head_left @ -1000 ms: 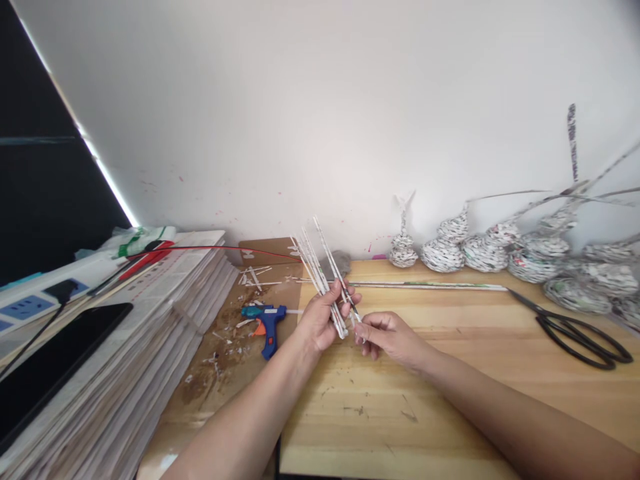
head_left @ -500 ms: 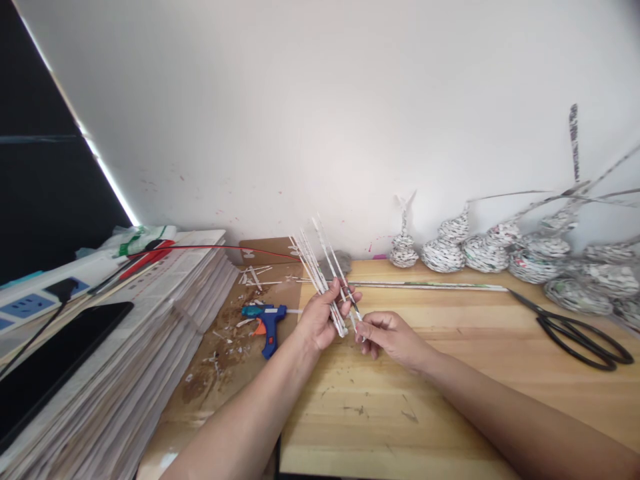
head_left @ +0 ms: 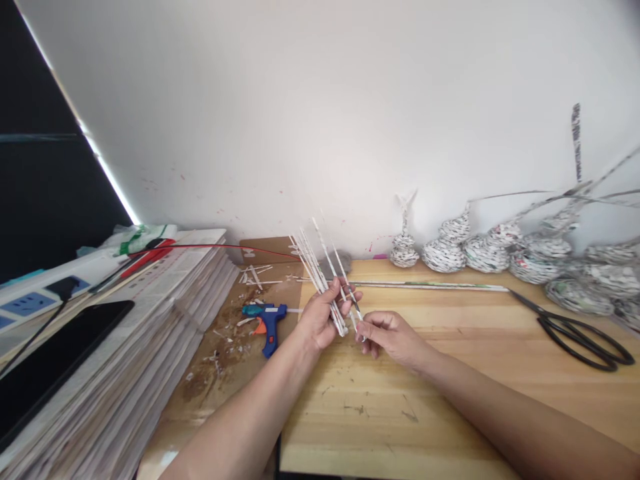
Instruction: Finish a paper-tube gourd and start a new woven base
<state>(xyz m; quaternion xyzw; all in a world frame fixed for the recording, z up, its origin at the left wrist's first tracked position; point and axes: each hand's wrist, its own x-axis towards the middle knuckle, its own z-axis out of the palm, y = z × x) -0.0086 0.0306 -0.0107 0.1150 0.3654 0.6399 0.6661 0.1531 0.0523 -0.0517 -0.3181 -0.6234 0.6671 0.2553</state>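
My left hand (head_left: 324, 316) is closed around a bundle of thin rolled newspaper sticks (head_left: 311, 263) that fan up and away toward the wall. Two sticks stand a little apart on the bundle's right side. At the lower ends of these two sticks (head_left: 353, 305), my right hand (head_left: 384, 333) pinches with thumb and fingertips. Beyond the hands, long paper sticks (head_left: 430, 287) lie across the wooden board (head_left: 450, 413). To the left of my left hand rests a blue hot glue gun (head_left: 271, 327) with an orange trigger.
Black scissors (head_left: 575, 337) lie at the right. Several woven paper gourd shapes (head_left: 444, 253) line the wall. A tall newspaper stack (head_left: 170, 333) on the left carries a black phone (head_left: 65, 367) and a power strip (head_left: 30, 303). Paper scraps (head_left: 257, 275) litter the brown surface.
One of the two separate sticks has tilted rightward at its upper end, apart from its neighbour. Both hands keep almost the same place and grip.
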